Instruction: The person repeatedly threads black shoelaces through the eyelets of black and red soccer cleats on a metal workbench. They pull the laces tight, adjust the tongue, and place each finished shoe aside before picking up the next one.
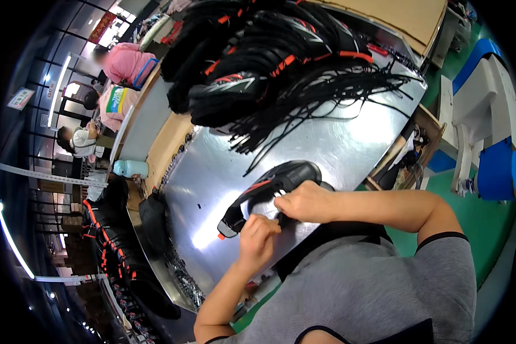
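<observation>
On that silver metal tabletop (350, 137), brace your likely light, bendy black-and-red fabric shoe (281, 175) by its rounded end (309, 170); left hand (257, 238), right hand (307, 202) look clenched, contents unclear.

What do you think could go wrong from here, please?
Loose black laces trail across the metal table toward the black shoe, so a strand might snag on it. The heaped shoes could slump onto those laces. The shoe might also skid on the smooth surface if the left hand or right hand tugs.
</observation>
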`<state>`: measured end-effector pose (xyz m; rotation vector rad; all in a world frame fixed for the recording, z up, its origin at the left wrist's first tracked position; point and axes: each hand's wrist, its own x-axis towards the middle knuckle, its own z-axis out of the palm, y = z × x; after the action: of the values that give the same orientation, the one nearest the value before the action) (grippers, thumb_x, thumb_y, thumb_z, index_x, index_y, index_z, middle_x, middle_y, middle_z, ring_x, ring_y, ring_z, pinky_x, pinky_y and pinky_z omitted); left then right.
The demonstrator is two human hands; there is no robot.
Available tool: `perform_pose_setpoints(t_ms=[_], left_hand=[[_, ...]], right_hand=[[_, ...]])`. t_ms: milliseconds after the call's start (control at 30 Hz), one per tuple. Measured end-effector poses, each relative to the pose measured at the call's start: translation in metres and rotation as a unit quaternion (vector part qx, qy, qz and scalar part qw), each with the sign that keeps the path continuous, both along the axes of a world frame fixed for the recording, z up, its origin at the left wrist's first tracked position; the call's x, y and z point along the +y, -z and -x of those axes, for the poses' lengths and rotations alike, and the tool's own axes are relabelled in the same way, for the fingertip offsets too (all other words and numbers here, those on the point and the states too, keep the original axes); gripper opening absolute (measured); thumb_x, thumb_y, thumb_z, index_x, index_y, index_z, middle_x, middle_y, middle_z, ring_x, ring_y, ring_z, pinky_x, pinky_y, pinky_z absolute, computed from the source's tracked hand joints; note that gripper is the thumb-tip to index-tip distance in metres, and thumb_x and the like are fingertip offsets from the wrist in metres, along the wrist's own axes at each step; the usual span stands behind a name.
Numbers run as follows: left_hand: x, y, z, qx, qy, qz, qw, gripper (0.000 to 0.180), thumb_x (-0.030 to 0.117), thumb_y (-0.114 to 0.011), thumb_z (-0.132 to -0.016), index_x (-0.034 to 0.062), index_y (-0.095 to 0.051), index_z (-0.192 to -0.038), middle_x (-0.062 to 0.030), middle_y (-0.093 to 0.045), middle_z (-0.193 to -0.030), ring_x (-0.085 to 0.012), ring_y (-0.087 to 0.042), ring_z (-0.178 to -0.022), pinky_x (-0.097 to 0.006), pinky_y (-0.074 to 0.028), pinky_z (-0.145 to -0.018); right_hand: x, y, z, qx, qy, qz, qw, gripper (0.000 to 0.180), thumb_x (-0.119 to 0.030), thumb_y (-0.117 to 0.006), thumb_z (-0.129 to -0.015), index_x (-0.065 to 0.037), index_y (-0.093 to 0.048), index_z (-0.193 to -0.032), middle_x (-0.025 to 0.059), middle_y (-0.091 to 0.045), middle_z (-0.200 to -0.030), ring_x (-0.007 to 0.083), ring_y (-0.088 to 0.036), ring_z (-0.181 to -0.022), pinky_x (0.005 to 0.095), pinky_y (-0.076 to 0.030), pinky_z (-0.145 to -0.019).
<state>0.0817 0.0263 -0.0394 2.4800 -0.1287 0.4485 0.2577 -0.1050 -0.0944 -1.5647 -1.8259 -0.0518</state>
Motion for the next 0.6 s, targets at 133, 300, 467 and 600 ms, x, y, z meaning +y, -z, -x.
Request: perform_pose_setpoints(t_ms=[133,300,467,600], left_hand=[[-0.001,0.002,-0.001,-0.006,0.028,-0.039,0.999,0.030,-0.015,-0.063,-0.064,0.0016,-0.063,-0.090,-0.0141,-0.066,-0.091,-0.0322,-0.059,-0.082,-0.039,-0.050,-0.071],[0.000,0.011,0.003,-0.010,-0.004,-0.057,0.998,0.029,-0.014,-0.067,-0.069,0.0022,-0.061,-0.092,-0.0108,-0.064,-0.089,-0.0309,-0.058,-0.082,-0.038,-0.048,-0.072],[-0.004,0.016,0.010,-0.050,-0.162,-0.083,0.982,0.033,0.000,-0.079,-0.075,0.0016,-0.059,-0.101,-0.0119,-0.061,-0.094,-0.0322,-0.058,-0.087,-0.041,-0.046,-0.079],[-0.006,0.016,0.009,-0.026,-0.193,-0.053,0.979,0.027,0.014,-0.086,-0.072,0.0060,-0.066,-0.087,-0.0058,-0.066,-0.082,-0.0267,-0.060,-0.078,-0.037,-0.043,-0.077]], right_hand=[[0.002,0.005,0.003,-0.011,0.012,-0.029,0.999,0.012,-0.009,-0.060,-0.080,-0.003,-0.052,-0.085,0.0099,-0.062,-0.068,0.0257,-0.066,-0.059,0.0358,-0.050,-0.049],[0.001,0.011,0.013,0.091,0.056,0.030,0.994,0.011,-0.011,-0.063,-0.085,-0.004,-0.055,-0.090,0.0104,-0.065,-0.069,0.0288,-0.067,-0.062,0.0382,-0.051,-0.053],[0.001,-0.019,0.001,0.133,0.009,0.178,0.975,0.014,-0.016,-0.066,-0.088,-0.005,-0.061,-0.096,0.0141,-0.067,-0.072,0.0358,-0.066,-0.065,0.0430,-0.052,-0.060],[0.016,-0.038,-0.026,0.184,-0.100,0.293,0.933,0.019,-0.018,-0.060,-0.086,-0.004,-0.070,-0.094,0.0159,-0.069,-0.073,0.0346,-0.069,-0.074,0.0448,-0.052,-0.071]])
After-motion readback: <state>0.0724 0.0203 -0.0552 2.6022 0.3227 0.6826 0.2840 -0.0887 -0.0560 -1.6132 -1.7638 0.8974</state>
